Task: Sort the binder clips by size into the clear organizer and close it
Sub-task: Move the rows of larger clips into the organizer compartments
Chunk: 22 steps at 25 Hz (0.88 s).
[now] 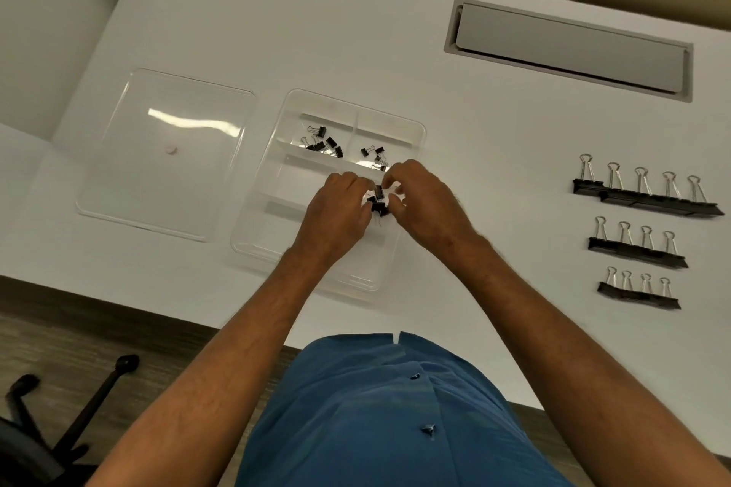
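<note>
The clear organizer (273, 186) lies open on the white table. Its far-left compartment holds several tiny black binder clips (322, 142); the far-right compartment holds a few more small clips (375, 155). My left hand (336, 210) and my right hand (423, 202) meet over the organizer's middle right part, both with curled fingers on a small bunch of black clips (379, 201) between them. The clear lid (166, 154) lies flat to the left of the organizer. Three rows of larger clips stand at the right: the biggest (648, 194), a middle row (637, 247) and a smaller row (639, 291).
A grey cable hatch (569, 47) is set into the table at the far right. The table's near edge runs just in front of my blue shirt. A black chair base (47, 427) stands on the floor at lower left.
</note>
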{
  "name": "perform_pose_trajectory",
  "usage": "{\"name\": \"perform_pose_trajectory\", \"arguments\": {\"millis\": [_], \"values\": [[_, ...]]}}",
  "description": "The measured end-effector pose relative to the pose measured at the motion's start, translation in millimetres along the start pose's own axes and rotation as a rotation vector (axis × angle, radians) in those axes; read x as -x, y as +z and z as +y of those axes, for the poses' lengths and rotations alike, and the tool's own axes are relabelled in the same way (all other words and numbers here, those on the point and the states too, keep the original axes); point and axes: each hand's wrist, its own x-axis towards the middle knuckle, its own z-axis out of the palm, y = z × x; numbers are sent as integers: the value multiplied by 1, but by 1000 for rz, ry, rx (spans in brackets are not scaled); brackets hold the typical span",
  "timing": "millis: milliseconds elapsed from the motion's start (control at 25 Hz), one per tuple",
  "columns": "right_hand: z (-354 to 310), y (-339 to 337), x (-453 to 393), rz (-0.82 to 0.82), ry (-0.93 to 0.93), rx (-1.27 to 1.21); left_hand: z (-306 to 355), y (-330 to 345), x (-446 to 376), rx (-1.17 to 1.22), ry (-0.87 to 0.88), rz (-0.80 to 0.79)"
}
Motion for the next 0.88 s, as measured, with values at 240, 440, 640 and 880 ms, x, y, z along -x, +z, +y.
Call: {"name": "perform_pose_trajectory", "arguments": {"millis": [240,440,640,880], "values": [[56,-45,73,272,185,-20,48,4,-8,26,76,24],[125,-76,160,307,374,-16,129,42,-16,73,195,-38],[198,-113,235,349,502,49,223,95,-9,121,323,-171],[269,-140,288,302,522,161,303,161,3,139,378,-337]]}}
